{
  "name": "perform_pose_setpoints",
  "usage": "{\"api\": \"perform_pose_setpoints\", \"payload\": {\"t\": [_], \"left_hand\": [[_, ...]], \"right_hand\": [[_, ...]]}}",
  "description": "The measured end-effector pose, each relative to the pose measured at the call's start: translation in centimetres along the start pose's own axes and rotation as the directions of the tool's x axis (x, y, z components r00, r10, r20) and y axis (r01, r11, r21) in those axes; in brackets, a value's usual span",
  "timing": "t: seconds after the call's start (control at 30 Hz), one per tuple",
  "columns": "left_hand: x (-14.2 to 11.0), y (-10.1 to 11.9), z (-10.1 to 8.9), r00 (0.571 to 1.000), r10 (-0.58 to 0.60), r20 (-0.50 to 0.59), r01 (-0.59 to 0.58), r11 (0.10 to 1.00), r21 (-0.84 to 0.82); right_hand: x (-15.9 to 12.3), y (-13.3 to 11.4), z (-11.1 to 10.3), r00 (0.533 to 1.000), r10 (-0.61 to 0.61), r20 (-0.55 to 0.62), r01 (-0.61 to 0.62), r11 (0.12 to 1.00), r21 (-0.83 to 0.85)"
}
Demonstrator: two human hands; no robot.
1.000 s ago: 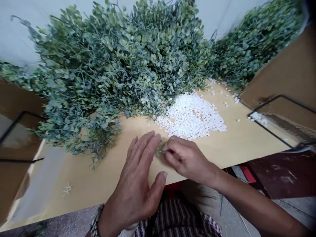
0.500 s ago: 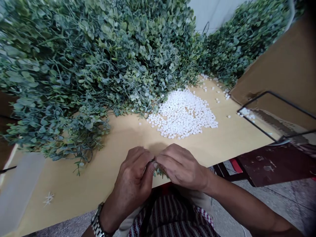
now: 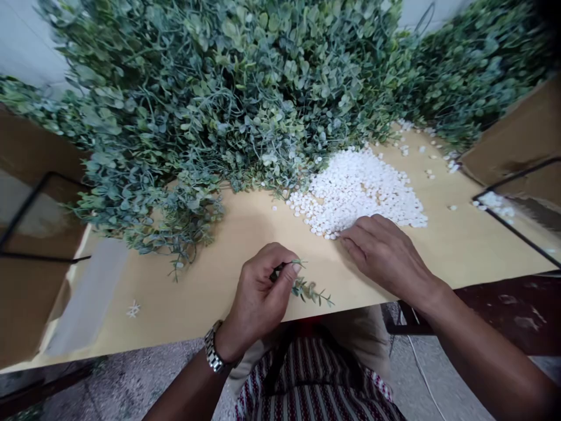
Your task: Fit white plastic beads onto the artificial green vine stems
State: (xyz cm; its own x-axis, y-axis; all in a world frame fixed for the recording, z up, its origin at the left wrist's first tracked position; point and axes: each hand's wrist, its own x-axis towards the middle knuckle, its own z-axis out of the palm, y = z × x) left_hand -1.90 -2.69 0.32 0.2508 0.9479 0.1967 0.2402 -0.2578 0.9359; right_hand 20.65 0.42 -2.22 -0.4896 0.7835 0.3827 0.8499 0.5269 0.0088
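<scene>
My left hand [image 3: 265,289] is closed, pinching a small green leafy sprig [image 3: 312,291] between thumb and forefinger. The sprig's tip points right, just above the board, and its other end is hidden in the fingers. At the near edge of a pile of small white beads [image 3: 362,190], my right hand [image 3: 388,254] has its fingertips drawn together on the board. Whatever those fingertips hold, if anything, is too small to make out.
A large heap of artificial green foliage [image 3: 210,111] fills the back of the tan board [image 3: 188,304]. Cardboard [image 3: 35,245] with black wire frames stands at the left, more cardboard [image 3: 521,140] at the right. A small white star-shaped piece [image 3: 133,309] lies front left.
My left hand went from flat and spread to pinching the sprig. The two hands met over it half a second ago; since then my right hand has moved right to the beads.
</scene>
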Motion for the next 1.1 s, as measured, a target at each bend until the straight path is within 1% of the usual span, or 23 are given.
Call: {"api": "perform_pose_setpoints", "payload": {"t": [0.07, 0.1, 0.13, 0.17, 0.2, 0.23, 0.27, 0.3, 0.33, 0.37, 0.4, 0.43, 0.47, 0.57, 0.67, 0.83, 0.93, 1.1], "left_hand": [[-0.1, 0.1, 0.0, 1.000, -0.017, -0.005, 0.017, 1.000, -0.003], [-0.1, 0.1, 0.0, 1.000, -0.021, -0.009, 0.021, 1.000, -0.003], [-0.1, 0.1, 0.0, 1.000, -0.024, -0.011, 0.024, 1.000, -0.003], [-0.1, 0.2, 0.0, 1.000, -0.023, -0.010, 0.023, 1.000, -0.006], [-0.1, 0.2, 0.1, 1.000, -0.020, -0.007, 0.020, 1.000, -0.012], [0.0, 0.2, 0.1, 1.000, -0.017, -0.004, 0.017, 1.000, -0.022], [0.0, 0.2, 0.2, 1.000, -0.012, 0.000, 0.012, 0.999, -0.033], [0.1, 0.3, 0.3, 1.000, -0.007, 0.003, 0.007, 0.999, -0.044], [0.1, 0.2, 0.4, 1.000, 0.000, 0.006, 0.000, 0.998, -0.057], [0.2, 0.2, 0.5, 1.000, 0.008, 0.006, -0.008, 0.998, -0.070], [0.2, 0.2, 0.6, 1.000, 0.016, 0.005, -0.016, 0.996, -0.083], [0.2, 0.3, 0.6, 1.000, 0.024, 0.002, -0.024, 0.995, -0.096], [0.2, 0.3, 0.7, 1.000, 0.031, -0.002, -0.031, 0.994, -0.105], [0.2, 0.4, 0.8, 0.999, 0.039, -0.019, -0.041, 0.995, -0.096], [0.3, 0.5, 0.9, 0.999, 0.041, -0.025, -0.043, 0.997, -0.071], [0.4, 0.6, 1.3, 0.999, 0.019, -0.031, -0.020, 0.998, -0.056], [0.4, 0.6, 1.5, 0.999, 0.023, -0.028, -0.025, 0.998, -0.058], [0.6, 0.5, 1.6, 0.999, 0.042, -0.035, -0.043, 0.998, -0.034]], "right_hand": [[-0.1, -0.3, -0.2, 0.999, 0.033, -0.034, -0.030, 0.997, 0.066], [-0.1, -0.5, -0.4, 0.996, 0.066, -0.059, -0.057, 0.987, 0.149], [-0.1, -0.7, -0.7, 0.991, 0.114, -0.075, -0.089, 0.958, 0.274], [-0.1, -1.0, -1.0, 0.983, 0.169, -0.066, -0.125, 0.893, 0.432], [0.0, -1.4, -1.3, 0.975, 0.220, -0.020, -0.164, 0.783, 0.600], [0.2, -1.8, -1.6, 0.967, 0.250, 0.056, -0.206, 0.630, 0.748], [0.3, -2.4, -1.8, 0.957, 0.251, 0.149, -0.252, 0.453, 0.855], [0.6, -2.9, -1.8, 0.945, 0.227, 0.238, -0.296, 0.276, 0.914], [0.8, -3.5, -1.8, 0.932, 0.198, 0.303, -0.329, 0.118, 0.937], [1.0, -4.0, -1.6, 0.920, 0.176, 0.350, -0.353, -0.012, 0.935], [1.1, -4.4, -1.4, 0.909, 0.167, 0.382, -0.367, -0.114, 0.923], [1.3, -4.7, -1.2, 0.898, 0.170, 0.406, -0.374, -0.192, 0.907], [1.4, -4.9, -1.0, 0.888, 0.175, 0.426, -0.379, -0.250, 0.891], [1.6, -5.2, -0.6, 0.868, 0.172, 0.466, -0.381, -0.373, 0.846], [1.8, -5.3, -0.5, 0.851, 0.152, 0.503, -0.382, -0.478, 0.791], [1.7, -5.7, 0.0, 0.822, 0.164, 0.546, -0.354, -0.604, 0.714], [1.5, -5.6, 0.3, 0.811, 0.169, 0.560, -0.355, -0.619, 0.701], [1.4, -5.4, 0.5, 0.821, 0.176, 0.543, -0.365, -0.568, 0.737]]}}
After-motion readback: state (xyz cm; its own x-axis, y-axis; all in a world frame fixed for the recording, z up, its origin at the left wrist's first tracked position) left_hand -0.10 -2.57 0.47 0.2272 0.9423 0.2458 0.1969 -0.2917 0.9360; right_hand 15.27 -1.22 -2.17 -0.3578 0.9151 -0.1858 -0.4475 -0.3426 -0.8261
